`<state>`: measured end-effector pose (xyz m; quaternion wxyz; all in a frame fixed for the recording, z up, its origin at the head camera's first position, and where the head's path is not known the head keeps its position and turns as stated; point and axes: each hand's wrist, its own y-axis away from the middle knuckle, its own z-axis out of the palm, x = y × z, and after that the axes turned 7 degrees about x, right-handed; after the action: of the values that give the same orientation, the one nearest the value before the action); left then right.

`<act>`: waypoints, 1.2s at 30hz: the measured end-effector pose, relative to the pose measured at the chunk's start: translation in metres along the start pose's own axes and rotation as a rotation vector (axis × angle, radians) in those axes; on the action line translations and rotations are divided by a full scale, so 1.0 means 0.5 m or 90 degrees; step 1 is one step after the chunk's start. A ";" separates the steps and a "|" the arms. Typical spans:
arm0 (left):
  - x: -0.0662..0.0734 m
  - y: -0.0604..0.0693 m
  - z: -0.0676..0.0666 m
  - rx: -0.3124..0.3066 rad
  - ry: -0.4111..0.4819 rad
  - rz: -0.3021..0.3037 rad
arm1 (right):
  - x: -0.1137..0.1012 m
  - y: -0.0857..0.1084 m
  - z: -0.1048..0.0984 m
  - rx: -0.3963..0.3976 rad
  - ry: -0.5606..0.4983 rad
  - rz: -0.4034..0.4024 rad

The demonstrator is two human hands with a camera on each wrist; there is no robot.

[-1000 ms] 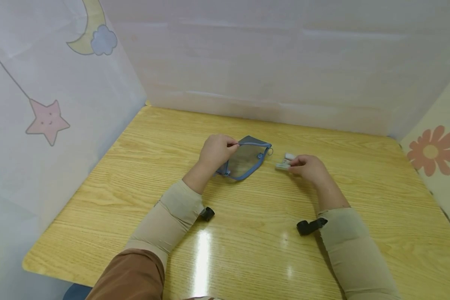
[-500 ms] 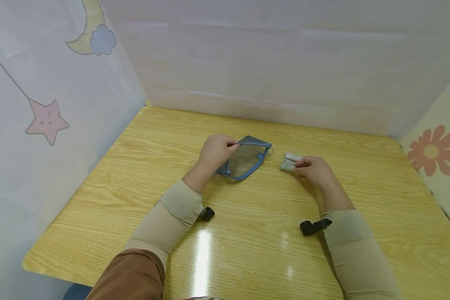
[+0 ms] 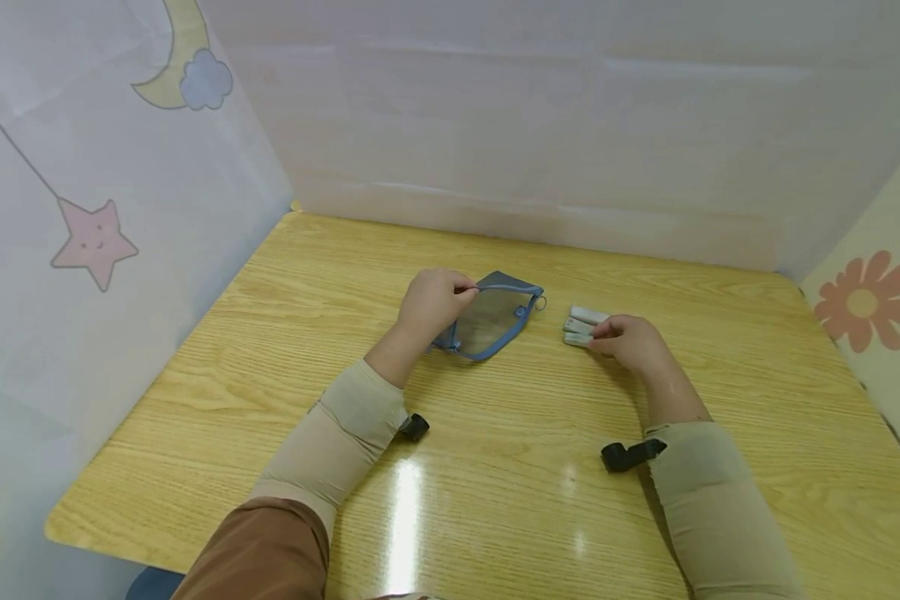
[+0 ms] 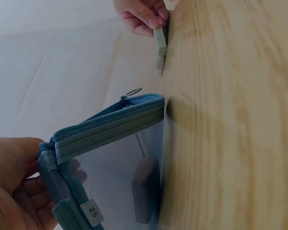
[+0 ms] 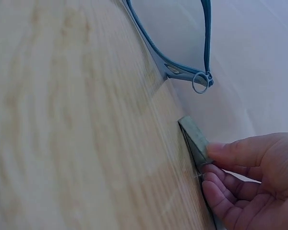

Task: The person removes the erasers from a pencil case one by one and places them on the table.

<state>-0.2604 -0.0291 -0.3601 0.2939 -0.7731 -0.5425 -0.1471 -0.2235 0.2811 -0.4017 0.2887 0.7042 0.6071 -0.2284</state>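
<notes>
My left hand [image 3: 433, 304] pinches the rim of a blue zip pouch [image 3: 501, 332], which stands with its mouth open. Through its mesh side in the left wrist view, a dark oblong object [image 4: 145, 189] shows inside. To the right of the pouch, my right hand [image 3: 630, 343] pinches a small pale green block [image 5: 194, 139] between thumb and fingers, low at the tabletop. In the head view that block is the nearest of three lying close side by side, with a middle block [image 3: 577, 326] and a whitish far block [image 3: 588, 314] behind it. My right fingertips hide their right ends.
The wooden table [image 3: 495, 467] reaches to a pale back wall sheet [image 3: 495, 142]. A ring pull [image 3: 542, 303] sticks out from the pouch's right corner. Black wrist cameras [image 3: 416, 428] jut from both sleeves.
My right hand has moved slightly right and towards me with the pale green block, drawing it back from the pouch. The other two blocks now show more fully. The left hand and pouch stay put.
</notes>
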 end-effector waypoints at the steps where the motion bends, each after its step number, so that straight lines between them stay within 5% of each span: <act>1: 0.000 0.000 0.000 0.000 0.001 0.001 | 0.000 0.000 0.000 0.000 0.003 -0.001; 13: -0.004 -0.002 0.002 0.000 0.004 -0.003 | -0.003 0.004 0.001 0.001 0.056 -0.015; 36: -0.002 -0.002 0.001 -0.008 0.004 -0.020 | 0.005 0.004 -0.006 0.001 0.055 -0.005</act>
<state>-0.2618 -0.0294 -0.3607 0.2883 -0.7657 -0.5530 -0.1573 -0.2211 0.2847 -0.4008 0.2604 0.7114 0.6216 -0.1992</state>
